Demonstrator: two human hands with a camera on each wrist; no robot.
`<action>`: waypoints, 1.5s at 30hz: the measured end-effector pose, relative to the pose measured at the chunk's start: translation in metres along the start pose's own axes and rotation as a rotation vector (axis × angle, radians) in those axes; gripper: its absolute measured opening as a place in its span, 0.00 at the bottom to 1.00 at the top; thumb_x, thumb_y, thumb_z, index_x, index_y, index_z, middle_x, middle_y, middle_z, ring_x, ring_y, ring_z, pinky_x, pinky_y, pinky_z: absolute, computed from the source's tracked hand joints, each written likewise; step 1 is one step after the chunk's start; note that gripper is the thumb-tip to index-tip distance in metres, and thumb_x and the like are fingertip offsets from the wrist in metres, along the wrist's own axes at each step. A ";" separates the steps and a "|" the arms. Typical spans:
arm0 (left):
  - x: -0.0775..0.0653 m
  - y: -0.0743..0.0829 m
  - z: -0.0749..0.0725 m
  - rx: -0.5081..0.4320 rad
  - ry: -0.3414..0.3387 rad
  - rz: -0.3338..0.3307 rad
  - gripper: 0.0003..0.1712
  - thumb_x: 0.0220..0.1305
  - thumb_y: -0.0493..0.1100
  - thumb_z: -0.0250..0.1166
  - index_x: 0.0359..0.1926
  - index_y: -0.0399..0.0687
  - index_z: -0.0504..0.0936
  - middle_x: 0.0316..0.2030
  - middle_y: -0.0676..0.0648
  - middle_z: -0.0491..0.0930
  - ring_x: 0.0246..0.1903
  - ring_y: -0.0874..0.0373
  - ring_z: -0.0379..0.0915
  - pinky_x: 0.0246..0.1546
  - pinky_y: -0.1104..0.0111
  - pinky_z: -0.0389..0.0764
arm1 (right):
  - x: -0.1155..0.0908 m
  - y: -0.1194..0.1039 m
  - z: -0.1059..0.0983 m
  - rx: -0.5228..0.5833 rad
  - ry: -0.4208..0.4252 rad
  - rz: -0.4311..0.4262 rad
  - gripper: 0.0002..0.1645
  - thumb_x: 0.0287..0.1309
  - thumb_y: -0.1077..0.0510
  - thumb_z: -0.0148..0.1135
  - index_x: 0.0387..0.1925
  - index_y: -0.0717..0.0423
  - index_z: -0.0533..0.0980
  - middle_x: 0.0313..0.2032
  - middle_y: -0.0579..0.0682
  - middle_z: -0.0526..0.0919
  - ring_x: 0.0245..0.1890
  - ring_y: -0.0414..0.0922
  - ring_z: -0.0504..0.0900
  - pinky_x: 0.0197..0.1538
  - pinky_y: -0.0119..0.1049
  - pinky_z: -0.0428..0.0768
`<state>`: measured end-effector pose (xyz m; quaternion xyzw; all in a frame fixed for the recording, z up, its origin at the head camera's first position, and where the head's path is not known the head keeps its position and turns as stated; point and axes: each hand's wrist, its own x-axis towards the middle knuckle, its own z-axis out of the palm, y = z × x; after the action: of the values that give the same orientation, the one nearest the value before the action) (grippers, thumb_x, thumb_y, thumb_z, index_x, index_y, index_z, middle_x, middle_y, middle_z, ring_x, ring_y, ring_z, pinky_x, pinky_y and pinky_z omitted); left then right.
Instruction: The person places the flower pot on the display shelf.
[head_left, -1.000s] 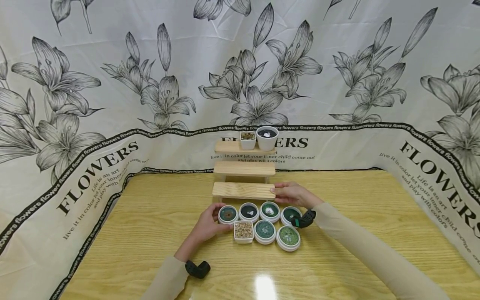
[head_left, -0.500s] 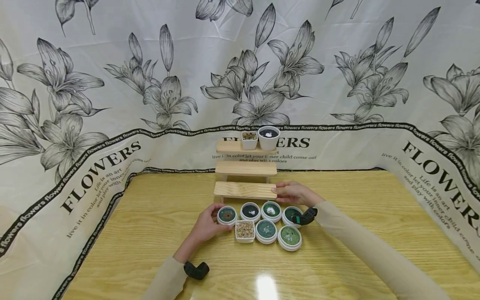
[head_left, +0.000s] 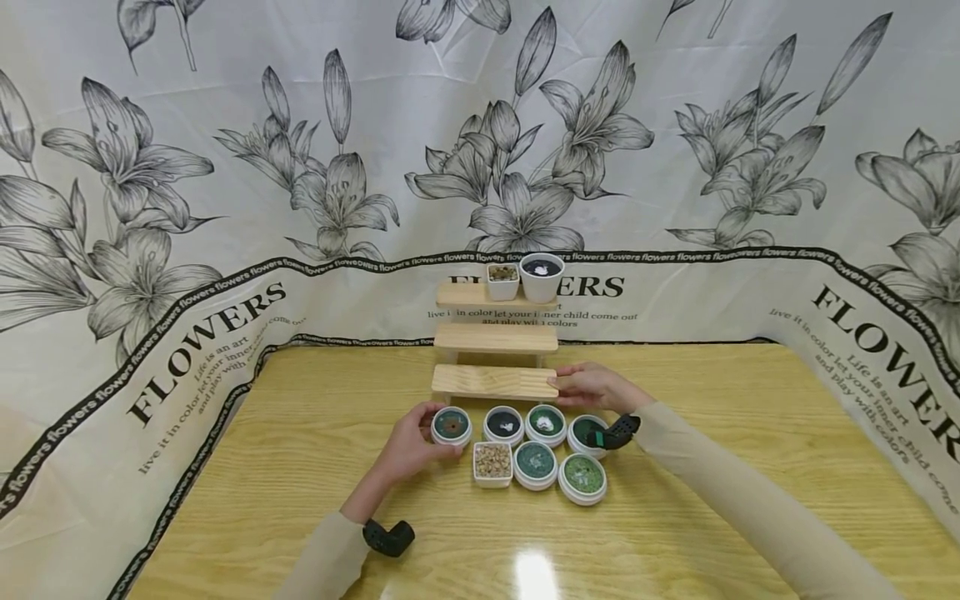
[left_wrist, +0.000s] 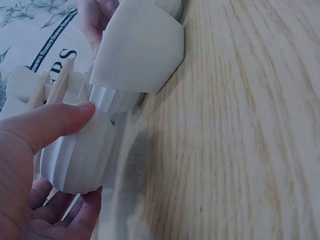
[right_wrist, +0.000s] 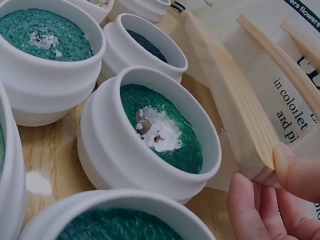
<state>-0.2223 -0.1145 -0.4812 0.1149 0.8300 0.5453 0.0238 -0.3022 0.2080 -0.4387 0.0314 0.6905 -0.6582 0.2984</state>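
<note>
My left hand (head_left: 411,446) grips a small white round pot (head_left: 452,426) with a dark green top and a brown spot at its middle. In the left wrist view its ribbed white side (left_wrist: 80,155) shows between thumb and fingers. At the right end of the lowest step of a three-step wooden stand (head_left: 495,381), my right hand (head_left: 596,387) pinches the board. The right wrist view shows thumb above and fingers beneath that board's end (right_wrist: 255,167). Beside the hand stands a white pot with a green top and white patch (right_wrist: 155,125).
Several white pots stand before the stand, among them a square pot of tan pebbles (head_left: 492,463) and a light green-topped pot (head_left: 583,477). On the top step sit a small square pot (head_left: 502,283) and a larger dark-topped pot (head_left: 542,279). A flowered cloth (head_left: 360,217) hangs behind.
The pot in my left hand has shifted left, and its gap from the dark-topped pot beside it has widened. My right hand stays at the board's end. The head view has shifted slightly.
</note>
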 end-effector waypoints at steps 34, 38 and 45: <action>0.030 0.061 -0.030 0.026 0.028 0.081 0.40 0.44 0.34 0.77 0.60 0.36 0.71 0.52 0.38 0.77 0.53 0.47 0.74 0.57 0.56 0.77 | -0.005 0.002 -0.009 -0.072 -0.045 -0.009 0.26 0.68 0.63 0.52 0.62 0.73 0.62 0.34 0.47 0.82 0.34 0.35 0.81 0.45 0.28 0.83; 0.041 0.074 -0.037 0.021 0.040 0.109 0.40 0.45 0.35 0.76 0.61 0.36 0.71 0.53 0.38 0.76 0.53 0.47 0.74 0.58 0.55 0.77 | -0.006 0.000 -0.008 -0.060 -0.026 0.008 0.31 0.67 0.63 0.52 0.66 0.73 0.57 0.35 0.47 0.81 0.34 0.35 0.82 0.45 0.27 0.83; 0.056 0.093 -0.045 0.001 0.074 0.153 0.39 0.46 0.34 0.75 0.60 0.35 0.71 0.53 0.37 0.76 0.52 0.46 0.74 0.57 0.56 0.77 | -0.008 -0.001 -0.010 -0.047 -0.038 -0.013 0.23 0.67 0.64 0.52 0.60 0.71 0.64 0.34 0.46 0.82 0.35 0.35 0.82 0.46 0.28 0.83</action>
<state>-0.2692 -0.1075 -0.3736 0.1578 0.8194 0.5489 -0.0490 -0.2998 0.2203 -0.4341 0.0076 0.7001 -0.6444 0.3076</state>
